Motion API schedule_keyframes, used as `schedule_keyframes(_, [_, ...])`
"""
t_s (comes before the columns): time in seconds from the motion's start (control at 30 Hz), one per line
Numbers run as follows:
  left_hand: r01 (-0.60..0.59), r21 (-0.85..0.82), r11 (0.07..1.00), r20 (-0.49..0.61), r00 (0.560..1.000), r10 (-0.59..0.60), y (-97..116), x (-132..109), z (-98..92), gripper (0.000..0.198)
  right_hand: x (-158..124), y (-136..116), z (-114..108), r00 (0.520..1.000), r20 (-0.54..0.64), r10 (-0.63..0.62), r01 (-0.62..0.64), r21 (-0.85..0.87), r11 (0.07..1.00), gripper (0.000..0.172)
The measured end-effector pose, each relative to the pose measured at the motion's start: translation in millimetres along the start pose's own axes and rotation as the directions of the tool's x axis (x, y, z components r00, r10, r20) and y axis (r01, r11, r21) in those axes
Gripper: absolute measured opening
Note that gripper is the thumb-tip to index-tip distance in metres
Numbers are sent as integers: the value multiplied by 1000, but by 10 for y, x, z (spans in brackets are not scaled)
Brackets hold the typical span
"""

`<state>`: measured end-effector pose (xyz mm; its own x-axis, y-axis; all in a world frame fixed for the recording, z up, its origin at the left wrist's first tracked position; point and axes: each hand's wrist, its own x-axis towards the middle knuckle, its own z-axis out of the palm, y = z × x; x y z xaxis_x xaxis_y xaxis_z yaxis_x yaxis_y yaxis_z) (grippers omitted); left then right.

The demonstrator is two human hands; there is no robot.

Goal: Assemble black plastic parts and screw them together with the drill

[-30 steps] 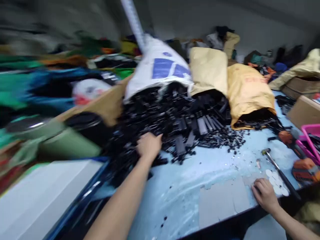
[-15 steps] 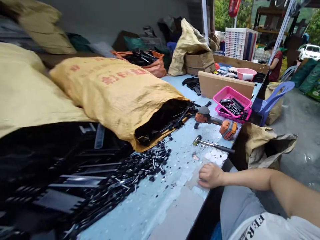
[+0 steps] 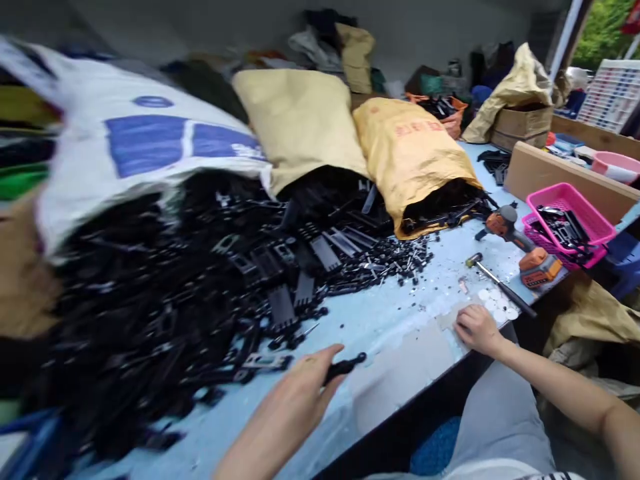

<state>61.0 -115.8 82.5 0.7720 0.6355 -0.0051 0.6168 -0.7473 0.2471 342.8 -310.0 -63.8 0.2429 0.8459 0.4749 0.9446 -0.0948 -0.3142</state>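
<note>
My left hand point(image 3: 313, 383), at lower centre over the blue tabletop point(image 3: 350, 320), has its thumb and fingers closed on a black part point(image 3: 345, 367) with a small ring at its end. Resting on the table's front edge, my right hand point(image 3: 477, 328) has its fingers curled; whatever may lie under them is hidden. White discs point(image 3: 495, 301) lie just beyond it. A hammer point(image 3: 505, 288) and an orange cordless power tool point(image 3: 540, 267) lie farther right. Left of my left hand spreads a big heap of black parts point(image 3: 190, 320).
Open sacks spill black parts along the back: a white and blue one point(image 3: 145, 140), a tan one point(image 3: 305, 127) and a yellow one point(image 3: 415, 153). A pink basket point(image 3: 570, 213) of parts stands right, before a cardboard panel point(image 3: 575, 180). Small loose pieces lie mid-table.
The view has swung left, bringing in the white sack and more of the heap. My left hand has come into view with the black part. My right hand stays at the table edge.
</note>
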Motion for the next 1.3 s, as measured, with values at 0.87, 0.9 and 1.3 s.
schedule_keyframes(0.87, [9, -32, 999, -652, 758, -28, 19, -755, 1647, 39, 3111, -576, 1217, 936, 260, 237, -257, 46, 965, 33])
schedule_keyframes(0.9, [24, -42, 999, -655, 755, -46, 24, -743, 1646, 40, 3150, -573, 1240, 927, 272, 259, -287, 67, 956, 34])
schedule_keyframes(1.3, [-6, -55, 998, -641, 767, -31, -72, -651, 1677, 31, 2493, -274, 592, 860, 450, 238, -506, 697, 509, 54])
